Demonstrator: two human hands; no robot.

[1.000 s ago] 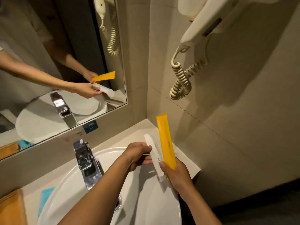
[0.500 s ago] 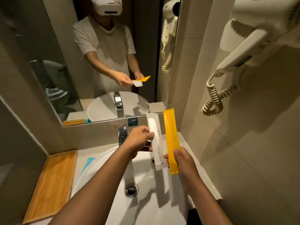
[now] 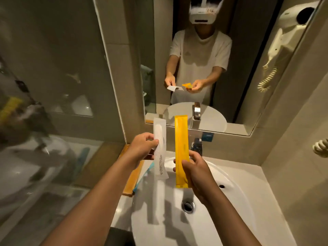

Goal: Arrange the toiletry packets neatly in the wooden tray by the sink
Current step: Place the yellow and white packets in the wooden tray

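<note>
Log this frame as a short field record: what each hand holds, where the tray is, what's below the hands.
left hand: holds the clear plastic packet with a white comb, upright
right hand: holds the long yellow packet, upright
packets: side by side, apart
wooden tray: left of the white sink basin, mostly behind the left arm
blue packet: beside tray edge
below hands: basin

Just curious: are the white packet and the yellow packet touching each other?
Apart. The head view shows the white packet and yellow packet with wall and sink between them.

Beige tiled walls around me, mirror ahead, glass partition left, wall hairdryer right, warm dim light.
</note>
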